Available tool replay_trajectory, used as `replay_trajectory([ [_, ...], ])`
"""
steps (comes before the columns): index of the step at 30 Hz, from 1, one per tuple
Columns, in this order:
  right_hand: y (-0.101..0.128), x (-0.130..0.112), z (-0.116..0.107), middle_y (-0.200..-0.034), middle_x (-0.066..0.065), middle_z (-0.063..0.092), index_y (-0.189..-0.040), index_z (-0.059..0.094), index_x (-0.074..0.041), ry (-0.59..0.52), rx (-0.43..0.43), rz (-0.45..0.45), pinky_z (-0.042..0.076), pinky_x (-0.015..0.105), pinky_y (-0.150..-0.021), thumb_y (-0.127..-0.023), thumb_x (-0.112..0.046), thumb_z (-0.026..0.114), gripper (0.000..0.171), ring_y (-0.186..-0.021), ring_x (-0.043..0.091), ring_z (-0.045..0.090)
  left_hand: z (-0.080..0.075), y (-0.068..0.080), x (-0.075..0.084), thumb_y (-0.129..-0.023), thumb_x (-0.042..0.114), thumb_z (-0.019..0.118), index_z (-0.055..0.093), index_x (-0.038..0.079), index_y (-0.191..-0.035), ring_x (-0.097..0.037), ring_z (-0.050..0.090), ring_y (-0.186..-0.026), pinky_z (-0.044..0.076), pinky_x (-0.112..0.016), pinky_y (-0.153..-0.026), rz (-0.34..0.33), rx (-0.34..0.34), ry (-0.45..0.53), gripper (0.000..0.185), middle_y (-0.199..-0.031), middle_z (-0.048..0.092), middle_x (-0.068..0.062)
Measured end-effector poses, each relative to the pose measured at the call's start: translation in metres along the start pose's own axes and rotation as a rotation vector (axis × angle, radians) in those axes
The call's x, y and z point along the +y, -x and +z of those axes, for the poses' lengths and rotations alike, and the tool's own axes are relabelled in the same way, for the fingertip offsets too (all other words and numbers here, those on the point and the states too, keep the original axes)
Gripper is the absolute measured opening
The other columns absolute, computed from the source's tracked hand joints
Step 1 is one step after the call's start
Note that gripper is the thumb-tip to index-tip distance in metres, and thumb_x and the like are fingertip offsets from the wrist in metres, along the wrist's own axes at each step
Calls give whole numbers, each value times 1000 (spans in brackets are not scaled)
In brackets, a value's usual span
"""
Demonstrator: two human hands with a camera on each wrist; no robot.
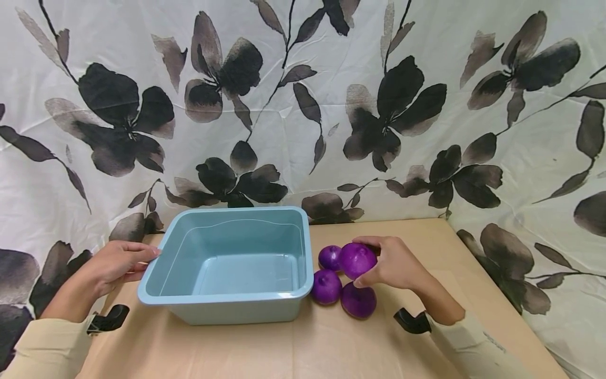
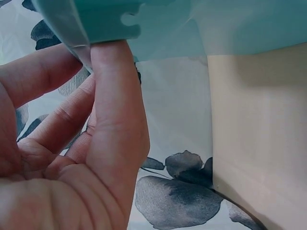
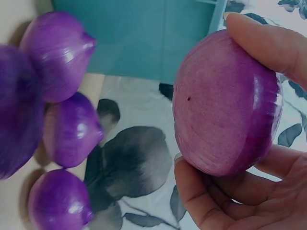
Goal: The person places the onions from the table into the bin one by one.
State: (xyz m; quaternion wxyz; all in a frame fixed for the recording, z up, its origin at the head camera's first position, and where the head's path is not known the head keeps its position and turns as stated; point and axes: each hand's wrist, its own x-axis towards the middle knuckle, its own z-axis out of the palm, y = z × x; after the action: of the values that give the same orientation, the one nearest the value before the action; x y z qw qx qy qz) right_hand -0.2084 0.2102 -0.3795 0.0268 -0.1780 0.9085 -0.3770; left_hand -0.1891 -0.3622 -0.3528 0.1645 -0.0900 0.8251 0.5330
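My right hand (image 1: 395, 263) grips a purple onion (image 1: 356, 260) between thumb and fingers, above the table and right of a light blue plastic basin (image 1: 224, 300). In the right wrist view the held onion (image 3: 223, 105) shows its smooth, rounded side. Several more purple onions, among them one at the front (image 1: 358, 301) and one near the basin wall (image 1: 326, 287), sit close together under and beside that hand. My left hand (image 1: 115, 265) pinches the basin's left rim, thumb and fingers on either side of it, as the left wrist view shows. The basin's inside is bare.
The table (image 1: 293, 352) has a light tan covering. Behind it and along its sides hangs white cloth (image 1: 312, 173) with dark flower prints. A black strap mount (image 1: 412, 321) sticks out at the right wrist, another (image 1: 110, 319) at the left.
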Motion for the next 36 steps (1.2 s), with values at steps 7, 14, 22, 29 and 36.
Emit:
replay_trajectory([
  [7,-6,-16,-3,-117,13,75,-135,68,-7,-8,-12,-20,60,30,-77,-57,-24,99,85,-97,22,70,-1,0,-1,-104,20,64,78,8,-107,-5,72,-79,63,-26,-75,0,7,-6,19,-87,74,9],
  [14,-15,-32,-5,-116,11,75,-137,66,-7,-9,-17,-49,60,31,-78,-56,-25,100,89,-98,21,70,0,0,0,-103,19,64,77,4,-111,-5,72,-81,64,-27,-76,-3,11,2,21,-89,73,9],
  [22,-29,-51,-6,-113,12,72,-134,68,-14,-46,-64,1,61,34,-63,-56,-25,99,85,-97,27,67,1,0,0,-103,17,65,77,6,-108,-5,72,-81,64,-27,-77,3,2,25,18,-89,73,8],
  [29,-40,-62,-5,-113,7,74,-133,69,-12,13,-68,-61,59,32,-78,-57,-29,99,84,-96,21,70,2,0,0,-102,16,65,77,5,-110,-5,72,-81,64,-27,-77,9,8,18,19,-89,73,9],
  [36,-50,-68,-1,-107,4,77,-130,71,-15,2,-95,-108,60,32,-79,-57,-27,99,79,-92,18,71,1,0,0,-102,17,66,76,2,-113,-5,71,-80,63,-26,-76,6,14,8,22,-87,73,8],
])
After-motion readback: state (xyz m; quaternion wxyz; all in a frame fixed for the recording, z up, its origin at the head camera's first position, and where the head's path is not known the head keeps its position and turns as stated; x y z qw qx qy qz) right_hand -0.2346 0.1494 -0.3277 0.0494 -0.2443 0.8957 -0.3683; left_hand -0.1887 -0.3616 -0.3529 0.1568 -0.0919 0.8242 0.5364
